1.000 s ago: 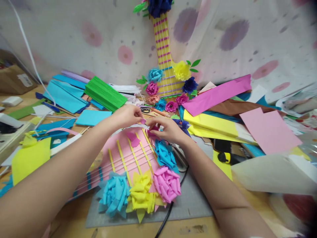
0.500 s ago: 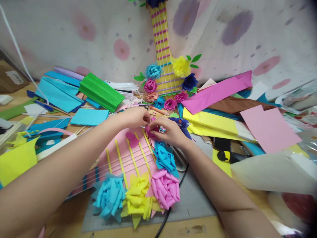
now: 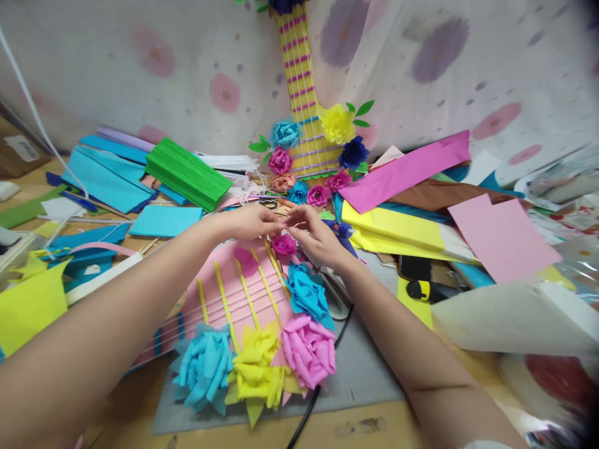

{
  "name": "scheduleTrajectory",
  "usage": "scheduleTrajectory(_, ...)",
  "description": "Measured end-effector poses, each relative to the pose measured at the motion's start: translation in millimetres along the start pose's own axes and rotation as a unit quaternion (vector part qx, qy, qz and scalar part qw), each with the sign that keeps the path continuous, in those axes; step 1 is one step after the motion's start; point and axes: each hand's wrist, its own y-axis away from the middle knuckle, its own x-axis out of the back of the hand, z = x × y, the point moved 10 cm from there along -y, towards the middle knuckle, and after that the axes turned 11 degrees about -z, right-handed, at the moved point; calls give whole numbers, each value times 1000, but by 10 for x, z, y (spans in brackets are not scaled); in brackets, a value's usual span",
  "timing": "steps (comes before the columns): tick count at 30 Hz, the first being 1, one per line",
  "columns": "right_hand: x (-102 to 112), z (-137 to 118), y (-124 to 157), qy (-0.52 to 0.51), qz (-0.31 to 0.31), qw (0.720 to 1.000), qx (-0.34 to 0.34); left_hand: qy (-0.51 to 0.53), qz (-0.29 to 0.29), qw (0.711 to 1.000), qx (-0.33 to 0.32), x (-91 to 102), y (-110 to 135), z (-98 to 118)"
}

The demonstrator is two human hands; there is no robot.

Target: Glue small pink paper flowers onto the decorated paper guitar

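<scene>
My left hand [image 3: 253, 222] and my right hand [image 3: 314, 236] meet above the far edge of a pink paper guitar [image 3: 219, 252]. Their fingertips are pinched close together, with a tiny pink bit between them too small to name. Just below the fingers sits a magenta paper flower [image 3: 284, 244]; whether it touches the guitar is unclear. A loose magenta petal [image 3: 246, 260] lies on the guitar by its yellow strips. Along the near edge are a blue paper rose [image 3: 309, 292], a pink rose [image 3: 309, 350], a yellow rose [image 3: 258, 369] and another blue rose [image 3: 206, 368].
A blue glue gun [image 3: 344, 232] lies beyond my right hand, its black cable [image 3: 312, 399] crossing the grey board [image 3: 365, 368]. Scissors [image 3: 334, 290] rest beside the roses. A yellow flowered guitar [image 3: 304, 100] stands at the back. Green crepe paper [image 3: 187, 173] and coloured sheets surround the work.
Both hands have lifted slightly off the magenta flower, which now shows whole beneath them. Their fingertips have come together above it. The whole view has shifted a little.
</scene>
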Motion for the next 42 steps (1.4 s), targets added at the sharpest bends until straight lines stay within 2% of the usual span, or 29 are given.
scheduleTrajectory(4, -118, 145, -49, -45, -43, 997, -34, 97, 36, 995, 2, 25, 45, -98)
scheduleTrajectory(8, -147, 168, -54, -49, -53, 995, -74, 153, 64, 986, 10, 30, 123, -138)
scheduleTrajectory(11, -137, 137, -52, -25, -54, 995, -84, 151, 76, 985, 9, 33, 173, -123)
scheduleTrajectory(15, -159, 138, -57, 8, -72, 993, -89, 130, 71, 988, 38, -12, 206, -149)
scheduleTrajectory(19, -184, 205, -56, 6, -84, 991, -104, 146, 58, 987, 41, -63, 218, -105)
scheduleTrajectory(27, -162, 308, -52, -20, -74, 992, -104, 165, 87, 982, 33, -33, 225, -101)
scheduleTrajectory(32, -116, 344, -26, -40, -58, 990, -121, 110, 88, 988, 61, -22, 225, -114)
scheduleTrajectory(37, -97, 272, -33, -11, -62, 993, -99, 40, 67, 997, 26, -44, 178, 67)
scheduleTrajectory(42, -111, 266, -52, -7, -70, 993, -90, 1, 48, 999, 24, -79, 120, 93)
